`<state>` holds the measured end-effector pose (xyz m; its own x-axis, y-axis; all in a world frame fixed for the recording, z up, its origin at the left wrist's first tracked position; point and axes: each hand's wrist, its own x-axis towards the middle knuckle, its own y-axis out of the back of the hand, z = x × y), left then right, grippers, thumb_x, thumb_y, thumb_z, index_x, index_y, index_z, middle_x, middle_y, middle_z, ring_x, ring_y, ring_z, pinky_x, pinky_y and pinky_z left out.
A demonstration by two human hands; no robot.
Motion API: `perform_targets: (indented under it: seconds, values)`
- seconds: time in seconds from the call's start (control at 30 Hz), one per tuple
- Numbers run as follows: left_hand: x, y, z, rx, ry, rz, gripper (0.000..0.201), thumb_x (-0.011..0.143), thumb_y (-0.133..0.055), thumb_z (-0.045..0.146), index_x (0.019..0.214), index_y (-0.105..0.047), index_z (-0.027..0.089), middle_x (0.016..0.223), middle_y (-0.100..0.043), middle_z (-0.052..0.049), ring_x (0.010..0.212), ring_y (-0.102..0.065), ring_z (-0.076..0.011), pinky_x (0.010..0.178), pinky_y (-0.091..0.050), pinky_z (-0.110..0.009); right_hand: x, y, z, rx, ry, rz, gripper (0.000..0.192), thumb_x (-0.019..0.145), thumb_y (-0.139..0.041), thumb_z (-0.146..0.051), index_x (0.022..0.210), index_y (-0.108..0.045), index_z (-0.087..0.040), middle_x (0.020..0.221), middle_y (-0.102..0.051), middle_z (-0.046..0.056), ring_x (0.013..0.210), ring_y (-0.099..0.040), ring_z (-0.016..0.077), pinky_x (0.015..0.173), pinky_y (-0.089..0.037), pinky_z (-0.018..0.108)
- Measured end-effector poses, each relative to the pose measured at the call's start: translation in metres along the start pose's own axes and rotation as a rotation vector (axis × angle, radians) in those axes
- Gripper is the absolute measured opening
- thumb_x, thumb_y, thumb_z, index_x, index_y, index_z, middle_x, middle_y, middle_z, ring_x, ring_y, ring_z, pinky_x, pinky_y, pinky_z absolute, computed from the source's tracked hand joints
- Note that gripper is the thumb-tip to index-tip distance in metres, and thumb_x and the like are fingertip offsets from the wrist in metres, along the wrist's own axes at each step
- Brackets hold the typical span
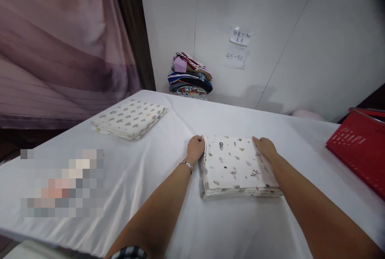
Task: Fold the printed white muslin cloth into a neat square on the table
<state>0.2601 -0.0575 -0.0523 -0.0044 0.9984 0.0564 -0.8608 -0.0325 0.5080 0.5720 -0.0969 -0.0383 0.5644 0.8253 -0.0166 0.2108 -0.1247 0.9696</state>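
Observation:
A folded white cloth [234, 162] with small printed flamingos, starfish and plants lies in front of me, several layers thick. At its far left corner, my left hand [196, 148] has its fingers closed on the edge. My right hand [265, 148] grips the far right corner, fingers closed and partly hidden. A bracelet [187, 166] circles my left wrist. Farther left rests another folded white cloth [129, 118] printed with grey shapes, apart from both hands.
A white-covered table [168, 170] spans the view. At the right edge stands a red plastic basket [357, 146]. Beyond the far edge rises a pile of folded fabrics [190, 78]. Paper notes [237, 48] are stuck to the wall. A blurred-out patch [61, 183] covers something at left.

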Motion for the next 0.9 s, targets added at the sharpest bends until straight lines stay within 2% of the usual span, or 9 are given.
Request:
perform_targets:
  seconds: [0.07, 0.1, 0.17, 0.23, 0.3, 0.4, 0.53, 0.7, 0.9]
  values:
    - [-0.001, 0.000, 0.001, -0.004, 0.000, -0.002, 0.020, 0.074, -0.048, 0.029, 0.056, -0.048, 0.020, 0.060, -0.056, 0.000, 0.059, -0.048, -0.0131, 0.056, -0.033, -0.025, -0.009, 0.004, -0.013, -0.059, 0.035, 0.035, 0.049, 0.087, -0.038, -0.046, 0.110, -0.059, -0.008, 0.110, -0.061, 0.019, 0.104, -0.055, 0.0296, 0.084, -0.041, 0.038]
    - [-0.001, 0.000, 0.001, -0.005, 0.000, -0.004, 0.020, 0.074, -0.048, 0.029, 0.056, -0.048, 0.020, 0.061, -0.056, 0.000, 0.059, -0.048, -0.0131, 0.056, -0.033, -0.025, -0.015, 0.006, -0.024, -0.070, 0.100, 0.063, 0.049, 0.088, -0.039, -0.044, 0.119, -0.054, -0.010, 0.118, -0.057, 0.018, 0.110, -0.051, 0.0296, 0.089, -0.039, 0.040]
    - [-0.001, 0.000, 0.002, -0.007, 0.005, -0.008, 0.020, 0.074, -0.048, 0.028, 0.056, -0.048, 0.020, 0.061, -0.057, 0.000, 0.059, -0.048, -0.0131, 0.056, -0.033, -0.025, -0.032, 0.006, -0.052, -0.004, 0.319, 0.110, 0.048, 0.089, -0.039, -0.040, 0.128, -0.047, -0.013, 0.130, -0.051, 0.015, 0.120, -0.044, 0.0264, 0.099, -0.033, 0.038]
    - [-0.001, 0.000, 0.002, -0.006, 0.008, -0.009, 0.018, 0.073, -0.049, 0.027, 0.056, -0.048, 0.020, 0.062, -0.057, 0.000, 0.059, -0.048, -0.0132, 0.056, -0.033, -0.025, -0.050, 0.000, -0.084, 0.153, 0.527, 0.052, 0.045, 0.091, -0.034, -0.038, 0.129, -0.047, -0.018, 0.133, -0.049, 0.009, 0.123, -0.042, 0.0214, 0.103, -0.031, 0.034]
    - [-0.001, 0.000, 0.002, -0.001, 0.004, -0.004, 0.017, 0.072, -0.049, 0.026, 0.056, -0.048, 0.019, 0.062, -0.057, 0.000, 0.059, -0.048, -0.0134, 0.056, -0.033, -0.025, -0.066, -0.011, -0.115, 0.269, 0.703, 0.004, 0.045, 0.092, -0.032, -0.038, 0.129, -0.047, -0.019, 0.133, -0.049, 0.007, 0.122, -0.043, 0.0207, 0.103, -0.032, 0.035]
    - [-0.001, 0.000, 0.001, 0.000, -0.017, 0.016, 0.017, 0.072, -0.049, 0.026, 0.056, -0.048, 0.019, 0.064, -0.056, -0.001, 0.062, -0.048, -0.0134, 0.058, -0.033, -0.025, -0.080, -0.031, -0.143, 0.276, 0.888, -0.041, 0.040, 0.092, -0.034, -0.031, 0.126, -0.050, -0.017, 0.127, -0.054, 0.009, 0.118, -0.047, 0.0201, 0.101, -0.033, 0.036]
    - [-0.002, 0.001, -0.001, -0.015, -0.034, 0.028, 0.017, 0.072, -0.049, 0.027, 0.057, -0.048, 0.019, 0.066, -0.057, -0.001, 0.064, -0.049, -0.0131, 0.060, -0.035, -0.024, -0.082, -0.047, -0.147, 0.172, 0.899, -0.040, 0.036, 0.092, -0.036, -0.027, 0.123, -0.051, -0.017, 0.123, -0.057, 0.009, 0.114, -0.049, 0.0187, 0.099, -0.032, 0.034]
    - [-0.001, 0.002, -0.002, -0.034, -0.038, 0.021, 0.021, 0.073, -0.048, 0.031, 0.056, -0.048, 0.019, 0.064, -0.057, -0.001, 0.063, -0.049, -0.0132, 0.060, -0.035, -0.025, -0.081, -0.044, -0.144, 0.142, 0.894, -0.040, 0.037, 0.093, -0.034, -0.027, 0.125, -0.049, -0.017, 0.126, -0.055, 0.009, 0.117, -0.047, 0.0188, 0.100, -0.031, 0.035]
    - [0.000, 0.006, 0.000, -0.048, -0.034, 0.018, 0.020, 0.073, -0.047, 0.028, 0.057, -0.053, 0.018, 0.068, -0.061, -0.003, 0.066, -0.052, -0.0134, 0.063, -0.037, -0.024, -0.097, -0.046, -0.153, 0.148, 0.822, -0.070, 0.045, 0.091, -0.029, -0.023, 0.135, -0.040, -0.015, 0.142, -0.038, 0.010, 0.134, -0.026, 0.0237, 0.107, -0.019, 0.047]
